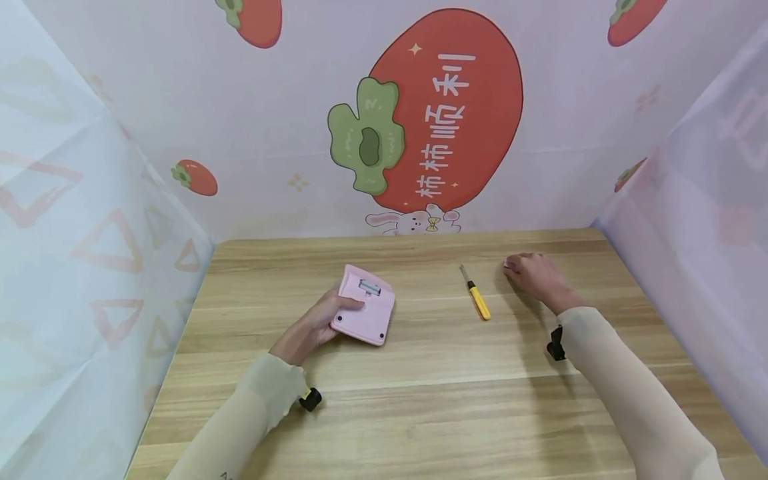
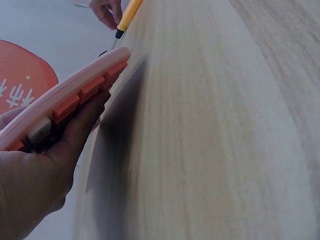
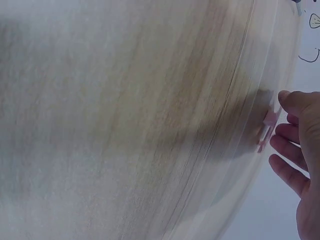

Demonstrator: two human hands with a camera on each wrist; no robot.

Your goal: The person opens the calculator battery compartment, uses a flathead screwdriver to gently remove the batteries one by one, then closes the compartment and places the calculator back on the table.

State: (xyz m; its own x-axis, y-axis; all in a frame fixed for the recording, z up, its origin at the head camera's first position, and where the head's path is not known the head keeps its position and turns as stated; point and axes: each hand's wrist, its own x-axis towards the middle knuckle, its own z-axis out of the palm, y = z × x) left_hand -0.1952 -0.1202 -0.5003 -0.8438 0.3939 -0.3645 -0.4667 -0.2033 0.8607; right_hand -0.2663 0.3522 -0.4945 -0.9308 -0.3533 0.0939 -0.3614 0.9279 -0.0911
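My left hand point(image 1: 324, 313) grips a pink calculator point(image 1: 375, 323) by its left side, thumb across the back. The back faces up, and its battery compartment is uncovered with a battery point(image 1: 369, 287) inside. In the left wrist view, raised orange keys point(image 2: 91, 86) show on the calculator's underside, above the fingers. At the far right of the table, my right hand point(image 1: 537, 275) is low over the wood beside a small pink cover piece point(image 3: 270, 119). Thumb and fingers stand apart around that piece in the right wrist view.
A screwdriver point(image 1: 478, 300) with a yellow handle lies between the two hands, its tip toward the back. The wooden table point(image 1: 408, 413) meets a printed fabric backdrop point(image 1: 270, 133) at its rear edge, with fabric walls on both sides.
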